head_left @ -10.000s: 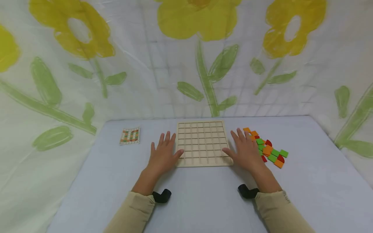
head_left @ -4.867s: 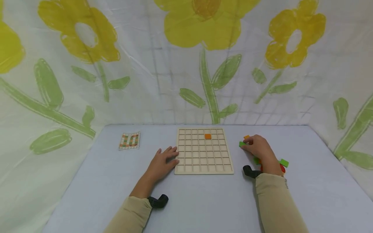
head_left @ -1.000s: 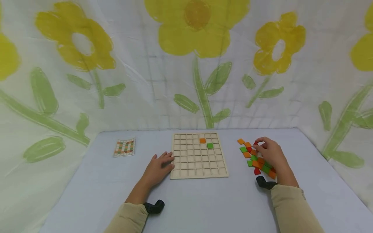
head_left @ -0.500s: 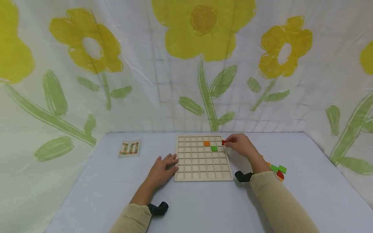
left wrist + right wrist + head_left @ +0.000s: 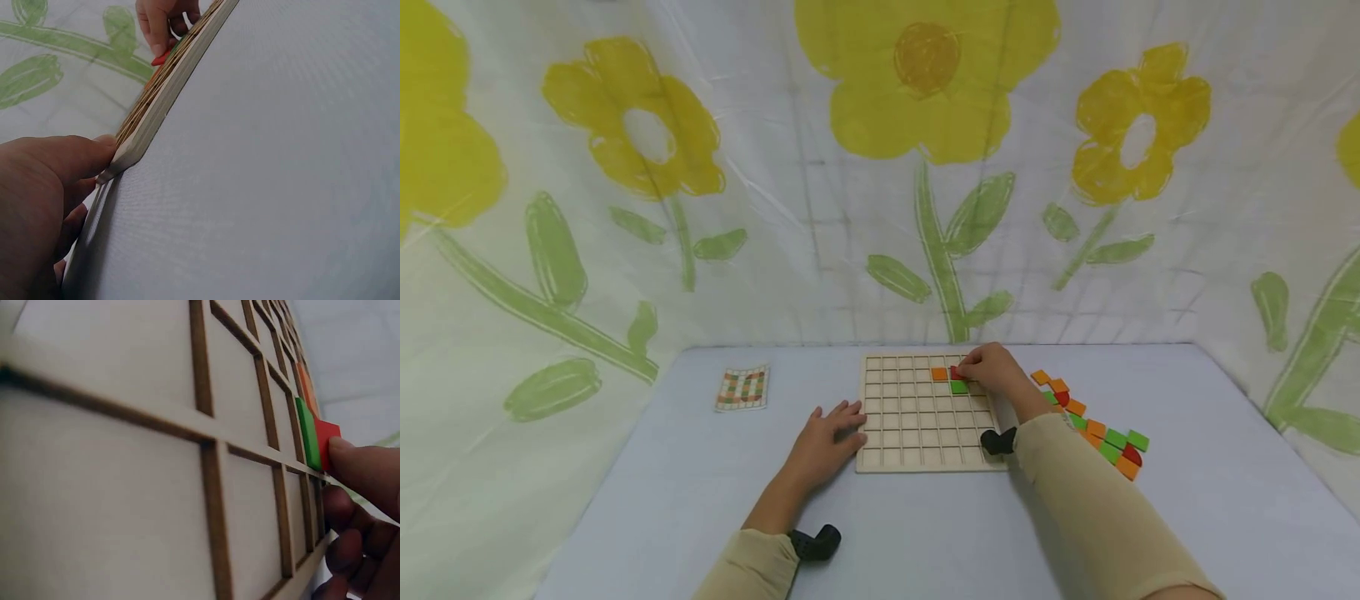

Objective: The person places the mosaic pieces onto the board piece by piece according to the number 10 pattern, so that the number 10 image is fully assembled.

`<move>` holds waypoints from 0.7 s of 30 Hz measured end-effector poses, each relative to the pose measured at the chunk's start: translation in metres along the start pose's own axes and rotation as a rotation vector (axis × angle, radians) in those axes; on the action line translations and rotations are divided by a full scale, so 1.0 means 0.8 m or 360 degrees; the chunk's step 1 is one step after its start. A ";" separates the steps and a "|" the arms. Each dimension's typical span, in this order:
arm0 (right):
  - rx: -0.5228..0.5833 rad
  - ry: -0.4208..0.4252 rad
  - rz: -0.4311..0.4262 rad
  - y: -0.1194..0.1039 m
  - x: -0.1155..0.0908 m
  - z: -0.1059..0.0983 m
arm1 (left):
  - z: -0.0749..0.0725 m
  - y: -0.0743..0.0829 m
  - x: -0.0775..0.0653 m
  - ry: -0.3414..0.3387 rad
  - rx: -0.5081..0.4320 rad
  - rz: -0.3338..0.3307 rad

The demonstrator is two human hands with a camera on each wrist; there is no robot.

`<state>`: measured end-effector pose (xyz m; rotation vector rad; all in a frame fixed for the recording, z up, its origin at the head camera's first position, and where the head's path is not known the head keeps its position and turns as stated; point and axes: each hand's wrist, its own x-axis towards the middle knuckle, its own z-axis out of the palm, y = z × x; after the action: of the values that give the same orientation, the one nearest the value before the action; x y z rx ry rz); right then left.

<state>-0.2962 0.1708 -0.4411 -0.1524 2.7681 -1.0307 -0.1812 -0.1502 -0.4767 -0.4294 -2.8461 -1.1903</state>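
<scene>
A pale wooden grid board lies in the middle of the table. In its upper right part sit an orange square tile and a green square tile. My right hand pinches a red tile between thumb and finger, over the cell right of the orange tile and behind the green one. The left wrist view shows this red tile tilted at the board's surface. My left hand rests at the board's left edge, fingers relaxed, with the thumb on the rim.
Right of the board lies a loose spread of orange, green and red tiles, partly covered by my right sleeve. A small card with a coloured grid pattern lies at the back left. Behind the table hangs a flower-painted sheet.
The orange and green tiles have come onto the board. My right hand has taken a red tile from the spread and carried it left over the board. My left hand stays at the edge.
</scene>
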 end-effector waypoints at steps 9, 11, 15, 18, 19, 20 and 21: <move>-0.0062 0.0032 -0.0053 0.005 0.003 0.007 | 0.000 0.003 0.000 -0.0008 0.0002 -0.0013; -0.0068 0.0033 -0.0060 0.004 0.002 0.008 | 0.000 0.003 0.000 -0.0008 0.0007 -0.0016; -0.0091 0.0045 -0.0063 0.002 0.000 0.008 | 0.000 0.002 0.000 -0.0004 0.0016 -0.0025; -0.0110 0.0050 -0.0060 0.000 -0.002 0.008 | 0.000 0.002 0.000 -0.0008 0.0005 -0.0029; -0.0102 0.0046 -0.0052 0.001 -0.003 0.008 | -0.001 0.001 0.000 -0.0009 0.0001 -0.0028; -0.0083 0.0039 -0.0038 0.001 -0.005 0.007 | -0.001 0.001 0.001 -0.0009 0.0003 -0.0023; -0.0060 0.0033 -0.0028 0.001 -0.007 0.005 | -0.001 0.001 0.001 -0.0009 0.0004 -0.0020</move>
<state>-0.2896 0.1700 -0.4436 -0.1728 2.8110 -0.9901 -0.1817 -0.1499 -0.4753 -0.4156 -2.8590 -1.1893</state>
